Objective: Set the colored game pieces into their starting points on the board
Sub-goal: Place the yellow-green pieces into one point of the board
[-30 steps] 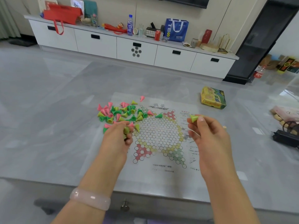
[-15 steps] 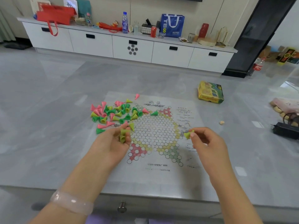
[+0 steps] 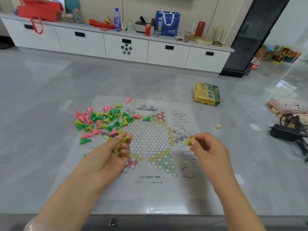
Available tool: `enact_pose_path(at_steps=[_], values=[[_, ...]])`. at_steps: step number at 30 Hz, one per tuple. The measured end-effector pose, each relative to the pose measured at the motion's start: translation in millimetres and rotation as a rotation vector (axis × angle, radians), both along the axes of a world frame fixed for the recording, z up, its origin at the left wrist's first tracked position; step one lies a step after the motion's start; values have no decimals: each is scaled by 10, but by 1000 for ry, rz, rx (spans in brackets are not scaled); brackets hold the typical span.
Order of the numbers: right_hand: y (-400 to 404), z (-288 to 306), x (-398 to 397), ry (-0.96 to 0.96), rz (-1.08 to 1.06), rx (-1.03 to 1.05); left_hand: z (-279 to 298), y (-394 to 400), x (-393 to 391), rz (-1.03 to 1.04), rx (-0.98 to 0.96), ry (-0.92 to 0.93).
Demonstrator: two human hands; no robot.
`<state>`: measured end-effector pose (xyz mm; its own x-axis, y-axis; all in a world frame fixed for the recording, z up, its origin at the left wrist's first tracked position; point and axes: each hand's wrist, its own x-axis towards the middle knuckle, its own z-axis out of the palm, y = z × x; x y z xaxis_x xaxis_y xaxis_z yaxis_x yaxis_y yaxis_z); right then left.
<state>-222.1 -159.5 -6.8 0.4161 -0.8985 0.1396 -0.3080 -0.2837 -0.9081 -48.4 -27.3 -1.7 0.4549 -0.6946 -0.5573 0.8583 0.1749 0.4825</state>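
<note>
The paper board (image 3: 150, 139) lies flat near the table's (image 3: 50, 97) front edge, with none of its circles filled. A loose heap of pink, green and yellow cones (image 3: 103, 120) covers its far left corner. The left hand (image 3: 110, 154) clutches several yellow cones (image 3: 122, 142); the right hand (image 3: 206, 149) pinches one yellow cone (image 3: 188, 141) over the board's right side.

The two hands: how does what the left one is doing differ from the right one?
The left hand grips several yellow-green pieces bunched in its curled fingers; the right hand pinches a single yellow-green piece at its fingertips. The left hand hovers at the board's left edge, near the loose pile of pieces; the right hand is over the board's right side, away from the pile. Both are raised over the board, holding the same colour.
</note>
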Motion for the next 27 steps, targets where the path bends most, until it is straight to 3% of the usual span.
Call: enact_pose_path(at_steps=[4, 10, 17, 27], values=[[-53, -25, 60, 0, -16, -10, 36, 7, 5, -32, 31, -27], [2, 8, 141, 75, 67, -66, 132, 82, 247, 77, 19, -73], [-505, -279, 74, 113, -267, -69, 90, 147, 178, -12, 35, -107], [-642, -471, 97, 263, -121, -234, 63, -60, 25, -53, 126, -197]])
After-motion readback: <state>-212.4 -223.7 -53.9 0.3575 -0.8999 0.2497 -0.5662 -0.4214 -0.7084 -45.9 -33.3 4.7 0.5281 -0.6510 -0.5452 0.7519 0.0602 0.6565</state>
